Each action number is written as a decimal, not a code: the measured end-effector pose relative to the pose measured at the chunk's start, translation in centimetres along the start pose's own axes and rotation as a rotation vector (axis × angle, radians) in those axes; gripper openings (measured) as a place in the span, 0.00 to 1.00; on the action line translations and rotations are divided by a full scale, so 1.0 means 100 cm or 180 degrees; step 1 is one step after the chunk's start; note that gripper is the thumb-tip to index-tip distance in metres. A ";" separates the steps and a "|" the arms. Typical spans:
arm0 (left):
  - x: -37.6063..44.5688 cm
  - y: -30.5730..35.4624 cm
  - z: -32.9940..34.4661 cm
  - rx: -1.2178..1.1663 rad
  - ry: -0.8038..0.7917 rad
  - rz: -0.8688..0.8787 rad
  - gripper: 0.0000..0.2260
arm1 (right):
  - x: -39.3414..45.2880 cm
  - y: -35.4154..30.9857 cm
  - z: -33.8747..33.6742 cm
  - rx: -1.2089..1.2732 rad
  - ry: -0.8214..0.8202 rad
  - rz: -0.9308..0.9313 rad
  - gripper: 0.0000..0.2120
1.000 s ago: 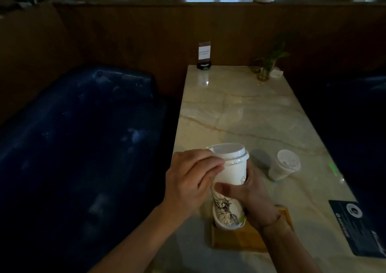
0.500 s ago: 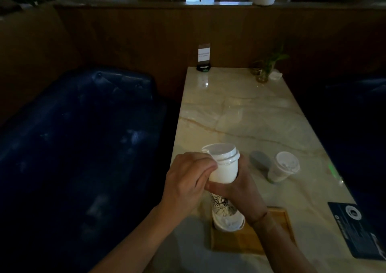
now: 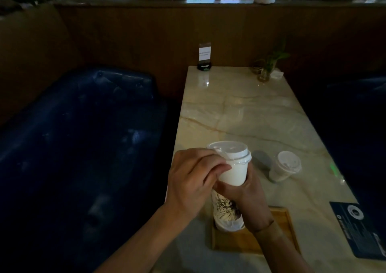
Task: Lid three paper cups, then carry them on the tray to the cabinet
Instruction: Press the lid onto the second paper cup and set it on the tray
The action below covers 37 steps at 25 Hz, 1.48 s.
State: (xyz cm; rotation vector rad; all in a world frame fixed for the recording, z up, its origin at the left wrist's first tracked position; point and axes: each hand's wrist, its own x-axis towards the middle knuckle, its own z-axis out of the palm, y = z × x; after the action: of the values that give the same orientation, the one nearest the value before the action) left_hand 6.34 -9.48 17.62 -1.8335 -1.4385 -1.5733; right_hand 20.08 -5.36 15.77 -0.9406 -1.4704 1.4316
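The person holds a white paper cup [image 3: 234, 174] above the near edge of the table, over a second cup with a printed drawing [image 3: 226, 210] that stands on the wooden tray [image 3: 277, 231]. The right hand [image 3: 248, 199] wraps its fingers around the lower wall of the held cup. The left hand [image 3: 194, 178] has its fingers curled at the cup's rim, where they press or pinch the edge of the plastic lid [image 3: 228, 150]. The lid sits a little tilted and is probably not fully snapped on. A third cup [image 3: 284, 168], already with a lid, stands alone on the table to the right, apart from the tray.

A paper cup like this is light and its wall is thin and soft, so a hard squeeze in the middle would likely bend it and pop the lid. It seems better to hold it low or near the stiff rolled rim, and to press the lid around its edge. Whether there is liquid inside cannot be seen.

The table [image 3: 250, 116] is polished marble, smooth and probably slippery for the tray. At the far end stand a small card holder [image 3: 204, 58] and a plant in a glass [image 3: 265, 72]; a dark menu card [image 3: 361, 226] lies at the right. A dark blue bench [image 3: 83, 137] is on the left, and the room is dim.
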 end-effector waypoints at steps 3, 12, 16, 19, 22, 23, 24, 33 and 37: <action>-0.005 0.001 -0.003 -0.0081 0.0085 -0.0224 0.08 | -0.002 0.002 -0.005 0.0197 -0.0207 0.0153 0.34; -0.012 -0.011 -0.008 -0.0110 -0.0380 -0.0281 0.06 | 0.007 0.017 -0.010 0.0503 -0.0523 0.0634 0.44; -0.015 -0.014 -0.005 -0.0007 -0.0415 -0.0211 0.03 | 0.008 0.017 -0.002 -0.0270 -0.0272 0.0293 0.41; -0.016 -0.012 -0.001 0.0147 -0.0347 -0.0120 0.04 | 0.004 0.017 0.003 -0.0419 0.0038 0.0126 0.40; -0.015 -0.009 -0.002 0.0090 -0.0258 -0.0170 0.06 | 0.001 0.016 0.000 -0.0348 0.0085 0.0068 0.39; -0.016 -0.007 -0.002 0.0007 -0.0222 -0.0244 0.06 | 0.000 0.014 -0.001 -0.0308 0.0058 0.0064 0.39; -0.018 -0.005 -0.003 -0.0073 -0.0184 -0.0339 0.07 | -0.002 0.013 -0.001 -0.0253 0.0030 0.0065 0.40; -0.024 0.017 0.010 -0.0378 -0.0377 -0.0905 0.12 | -0.010 0.025 -0.022 0.0000 -0.0150 0.0452 0.34; -0.015 0.025 0.018 -0.1006 -0.0806 -0.1505 0.09 | -0.012 0.030 -0.049 0.0114 -0.0272 0.0544 0.36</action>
State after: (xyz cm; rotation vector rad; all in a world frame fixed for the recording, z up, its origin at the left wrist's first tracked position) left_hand 9.56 -9.84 16.54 -2.0290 -1.9446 -1.9353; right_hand 24.98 -4.57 12.63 -1.0138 -1.4491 1.6345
